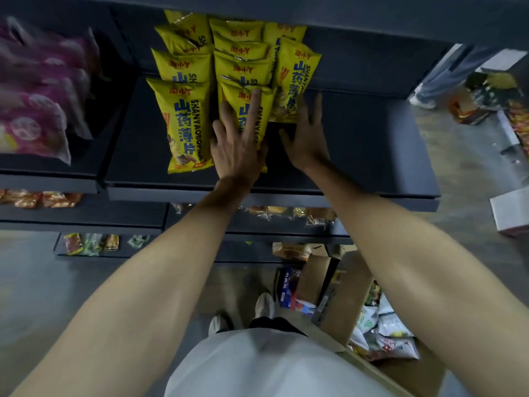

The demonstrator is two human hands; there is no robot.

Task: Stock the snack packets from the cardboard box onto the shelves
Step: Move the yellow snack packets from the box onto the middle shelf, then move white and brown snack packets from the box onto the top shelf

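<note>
Open brown cardboard box (pixel 340 305) on floor by feet, glossy crinkled packets inside. Above, flat dark shelf (pixel 357 144). Left hand (pixel 239 138) flat, fingers straight, pressing front yellow snack packet (pixel 252 110) of middle row. Right hand (pixel 307 136) spread, empty, beside leaning yellow packet (pixel 294 78). Pink packets (pixel 37 90) far left, blurred.

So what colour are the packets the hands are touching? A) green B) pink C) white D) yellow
D: the left hand presses with straight fingers on a yellow packet on the shelf, and the right hand reaches beside the same yellow rows.
</note>
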